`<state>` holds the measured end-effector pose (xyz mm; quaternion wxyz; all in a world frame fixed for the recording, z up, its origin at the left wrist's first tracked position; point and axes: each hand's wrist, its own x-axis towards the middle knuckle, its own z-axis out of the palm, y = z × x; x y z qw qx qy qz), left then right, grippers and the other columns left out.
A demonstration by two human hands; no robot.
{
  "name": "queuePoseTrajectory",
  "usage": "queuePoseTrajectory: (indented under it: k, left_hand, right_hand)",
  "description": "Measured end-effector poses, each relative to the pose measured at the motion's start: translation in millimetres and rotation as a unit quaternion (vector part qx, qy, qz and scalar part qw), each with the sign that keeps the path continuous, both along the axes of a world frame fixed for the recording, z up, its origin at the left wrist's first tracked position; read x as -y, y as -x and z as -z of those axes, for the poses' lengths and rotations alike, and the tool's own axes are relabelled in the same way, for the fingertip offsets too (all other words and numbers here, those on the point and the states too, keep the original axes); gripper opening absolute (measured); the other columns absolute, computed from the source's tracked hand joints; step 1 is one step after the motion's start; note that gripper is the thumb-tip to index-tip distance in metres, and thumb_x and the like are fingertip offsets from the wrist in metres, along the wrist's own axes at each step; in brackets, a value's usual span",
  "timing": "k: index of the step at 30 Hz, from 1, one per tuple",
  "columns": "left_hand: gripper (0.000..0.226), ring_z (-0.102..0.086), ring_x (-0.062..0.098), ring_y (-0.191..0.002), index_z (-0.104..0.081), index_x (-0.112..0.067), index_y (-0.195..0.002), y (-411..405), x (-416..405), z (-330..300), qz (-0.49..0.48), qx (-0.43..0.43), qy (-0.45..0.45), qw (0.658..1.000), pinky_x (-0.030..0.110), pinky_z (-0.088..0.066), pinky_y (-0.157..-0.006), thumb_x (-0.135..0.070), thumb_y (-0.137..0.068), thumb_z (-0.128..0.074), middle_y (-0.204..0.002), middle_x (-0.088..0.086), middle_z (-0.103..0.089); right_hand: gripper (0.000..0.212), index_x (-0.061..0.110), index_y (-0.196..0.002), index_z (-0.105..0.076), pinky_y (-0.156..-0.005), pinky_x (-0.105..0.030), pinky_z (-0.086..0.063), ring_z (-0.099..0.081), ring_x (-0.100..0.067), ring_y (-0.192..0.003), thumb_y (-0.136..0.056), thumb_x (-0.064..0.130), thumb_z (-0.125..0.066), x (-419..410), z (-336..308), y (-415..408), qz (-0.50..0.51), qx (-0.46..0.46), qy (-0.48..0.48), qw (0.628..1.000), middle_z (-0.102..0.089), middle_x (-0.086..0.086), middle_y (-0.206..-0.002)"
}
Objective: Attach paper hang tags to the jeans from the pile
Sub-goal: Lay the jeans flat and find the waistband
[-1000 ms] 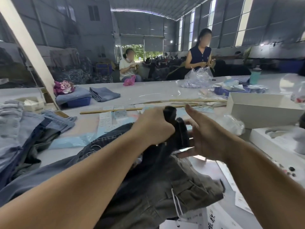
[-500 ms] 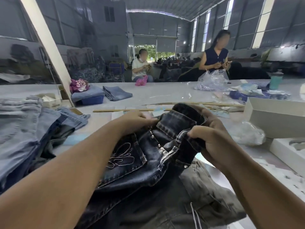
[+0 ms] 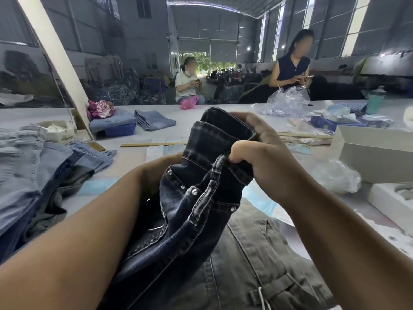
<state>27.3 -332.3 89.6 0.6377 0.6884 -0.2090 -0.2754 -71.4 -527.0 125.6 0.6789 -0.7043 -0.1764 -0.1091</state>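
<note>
Now my right hand (image 3: pixel 266 157) has its grip clenched on the dark jeans' (image 3: pixel 201 198) waistband, lifted above the bench (image 3: pixel 138 135), left hand hidden behind the denim, grip unknowable, so loosening could drop the bundle.

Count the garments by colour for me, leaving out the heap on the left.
Dark blue jeans, held up: 1
Olive-grey trousers, lying underneath: 1
Folded light blue jeans, far side of the table: 2
Total: 4
</note>
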Motion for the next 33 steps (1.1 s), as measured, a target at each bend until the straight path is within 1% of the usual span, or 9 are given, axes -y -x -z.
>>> queuePoseTrajectory:
  k: [2, 5, 8, 11, 15, 19, 25, 27, 33]
  left_hand:
    - [0.048, -0.071, 0.008, -0.058, -0.076, -0.013, -0.052, 3.9, -5.8, -3.2, 0.021, -0.028, 0.009, 0.999, 0.017, -0.053, -0.054, -0.04, -0.019, -0.099, -0.062, 0.0, -0.073]
    - [0.043, -0.074, 0.021, -0.076, -0.081, -0.018, -0.088, 2.3, -16.1, -16.6, -0.045, -0.007, 0.01, 0.999, 0.028, -0.059, -0.067, -0.046, -0.057, -0.089, -0.089, 0.009, -0.077]
    - [0.041, -0.073, 0.031, -0.072, -0.08, -0.016, -0.095, 1.4, -31.5, -37.7, -0.2, 0.067, -0.009, 0.977, 0.037, -0.06, -0.066, -0.044, -0.065, -0.085, -0.094, 0.018, -0.075]
    - [0.041, -0.073, 0.031, -0.064, -0.078, -0.013, -0.099, 2.9, -48.4, -55.5, -0.285, 0.089, -0.006, 0.954, 0.036, -0.057, -0.054, -0.043, -0.071, -0.082, -0.088, 0.015, -0.076]
    - [0.048, -0.072, 0.029, -0.061, -0.074, -0.012, -0.106, 6.6, -61.6, -58.7, -0.308, 0.054, -0.025, 0.95, 0.037, -0.058, -0.057, -0.043, -0.07, -0.082, -0.086, 0.015, -0.076]
    - [0.065, -0.073, 0.034, -0.07, -0.075, -0.007, -0.103, 12.5, -54.3, -50.3, -0.277, 0.011, -0.056, 0.959, 0.042, -0.059, -0.066, -0.046, -0.053, -0.087, -0.09, 0.018, -0.075]
    - [0.077, -0.074, 0.035, -0.078, -0.075, -0.006, -0.101, 11.7, -40.5, -45.9, -0.255, 0.031, -0.103, 0.961, 0.043, -0.059, -0.078, -0.057, -0.045, -0.085, -0.088, 0.017, -0.076]
    - [0.078, -0.075, 0.034, -0.078, -0.075, -0.007, -0.101, 10.3, -39.1, -44.5, -0.252, 0.044, -0.108, 0.961, 0.043, -0.059, -0.081, -0.059, -0.044, -0.084, -0.088, 0.016, -0.076]
    - [0.081, -0.074, 0.035, -0.082, -0.075, -0.007, -0.102, 7.5, -45.9, -48.3, -0.25, 0.052, -0.074, 0.964, 0.047, -0.059, -0.084, -0.059, -0.041, -0.086, -0.092, 0.016, -0.076]
  right_hand:
    - [0.057, 0.026, -0.112, -0.058, -0.052, -0.024, -0.051, -0.066, -0.011, -0.063, -0.058, 0.008, -0.055, 5.2, 4.3, -1.7, 0.038, -0.018, 0.012, 0.999, -0.064, 0.003, -0.078]
    - [0.073, 0.023, -0.13, -0.04, -0.053, -0.026, -0.052, -0.068, -0.012, -0.063, -0.06, 0.011, -0.059, 9.5, 14.3, -10.1, 0.108, -0.059, 0.011, 0.992, -0.065, -0.003, -0.087]
    - [0.069, 0.015, -0.134, -0.034, -0.069, -0.037, -0.059, -0.069, -0.016, -0.079, -0.076, 0.016, -0.071, 7.8, 19.6, -20.1, 0.16, -0.098, -0.022, 0.982, -0.064, -0.006, -0.099]
    - [0.069, 0.012, -0.127, -0.044, -0.065, -0.037, -0.057, -0.068, -0.022, -0.088, -0.074, 0.05, -0.067, -2.3, 19.3, -23.3, 0.115, -0.175, 0.017, 0.978, -0.063, -0.007, -0.109]
    - [0.056, 0.033, -0.101, -0.061, -0.065, -0.029, -0.05, -0.067, -0.012, -0.085, -0.061, 0.073, -0.06, -21.5, 25.2, -19.3, 0.041, -0.193, 0.183, 0.963, -0.067, 0.004, -0.098]
    - [0.025, 0.037, -0.081, -0.067, -0.068, -0.024, -0.045, -0.064, -0.002, -0.08, -0.06, 0.049, -0.07, -17.4, 39.6, -20.7, -0.014, -0.194, 0.276, 0.941, -0.069, 0.018, -0.078]
    - [0.053, 0.034, -0.108, -0.068, -0.102, -0.043, -0.049, -0.065, -0.022, -0.113, -0.056, 0.032, -0.075, 1.3, 42.9, -21.8, -0.16, -0.259, 0.313, 0.9, -0.071, -0.001, -0.116]
    - [0.063, 0.018, -0.119, -0.059, -0.098, -0.047, -0.051, -0.065, -0.029, -0.111, -0.058, 0.019, -0.074, 8.0, 45.8, -26.6, -0.135, -0.244, 0.352, 0.893, -0.069, -0.011, -0.116]
    - [0.029, 0.016, -0.095, -0.066, -0.081, -0.043, -0.056, -0.064, -0.022, -0.087, -0.079, -0.007, -0.058, 0.9, 56.3, -41.6, 0.045, -0.093, 0.41, 0.906, -0.069, -0.004, -0.093]
